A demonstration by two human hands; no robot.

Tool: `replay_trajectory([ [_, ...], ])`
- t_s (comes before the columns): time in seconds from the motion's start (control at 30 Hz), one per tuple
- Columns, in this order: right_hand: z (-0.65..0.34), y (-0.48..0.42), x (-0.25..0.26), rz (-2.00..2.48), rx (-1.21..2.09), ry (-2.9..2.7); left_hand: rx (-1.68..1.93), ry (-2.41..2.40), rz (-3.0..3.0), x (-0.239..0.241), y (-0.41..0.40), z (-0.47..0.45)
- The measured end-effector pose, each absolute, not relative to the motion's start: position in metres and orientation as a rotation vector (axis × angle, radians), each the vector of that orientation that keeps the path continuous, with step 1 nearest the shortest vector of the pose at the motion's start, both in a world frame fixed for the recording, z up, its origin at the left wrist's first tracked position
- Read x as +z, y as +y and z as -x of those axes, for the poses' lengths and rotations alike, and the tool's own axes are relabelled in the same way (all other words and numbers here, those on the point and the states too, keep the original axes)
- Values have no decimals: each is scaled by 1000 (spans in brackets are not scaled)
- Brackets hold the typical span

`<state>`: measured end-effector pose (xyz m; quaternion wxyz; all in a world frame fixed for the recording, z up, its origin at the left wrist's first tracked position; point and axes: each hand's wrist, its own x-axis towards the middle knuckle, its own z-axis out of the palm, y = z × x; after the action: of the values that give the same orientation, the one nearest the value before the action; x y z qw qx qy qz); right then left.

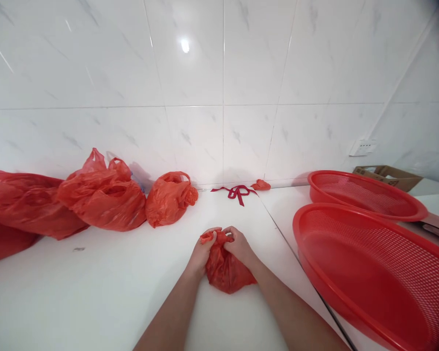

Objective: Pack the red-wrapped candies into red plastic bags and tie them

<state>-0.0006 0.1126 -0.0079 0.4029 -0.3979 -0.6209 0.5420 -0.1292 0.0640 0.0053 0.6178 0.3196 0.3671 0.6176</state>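
A small red plastic bag [229, 273] rests on the white table in front of me, its lower part bulging. My left hand [202, 251] grips the gathered top of the bag on the left side, thumb over the plastic. My right hand [241, 246] pinches the same top from the right, with fingers curled around the bag's mouth. Both hands are close together at the neck. What lies inside the bag is hidden by the plastic.
Several filled red bags, one a rounded bag [168, 200], line the back left. A dark red ribbon [237, 191] and a crumpled red piece [261, 185] lie by the wall. Right of a table seam stand a large red basket [358, 263], another red basket [366, 195] and a cardboard box [398, 178].
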Motion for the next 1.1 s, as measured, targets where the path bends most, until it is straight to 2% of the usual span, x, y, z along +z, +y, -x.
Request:
replay_trajectory([
  [0.23, 6, 106, -9, 1087, 1136, -1582, 1382, 779, -791, 4, 63, 132],
  [0.4, 5, 106, -12, 962, 1164, -1531, 1341, 741, -870, 3, 62, 133],
  [0.57, -2, 112, -9, 856, 1418, -1428, 1346, 751, -873, 2, 61, 131],
  [0.67, -10, 115, -5, 760, 1718, -1180, 1369, 753, -842, 2, 60, 131],
  [0.73, -16, 119, -4, 697, 1807, -1023, 1370, 751, -831, 2, 60, 132],
  [0.97, -32, 136, -12, 997, 1412, -1106, 1500, 732, -837, -3, 66, 130],
  [1.1, -44, 143, -13, 1211, 1060, -1220, 1569, 792, -834, -3, 69, 138],
])
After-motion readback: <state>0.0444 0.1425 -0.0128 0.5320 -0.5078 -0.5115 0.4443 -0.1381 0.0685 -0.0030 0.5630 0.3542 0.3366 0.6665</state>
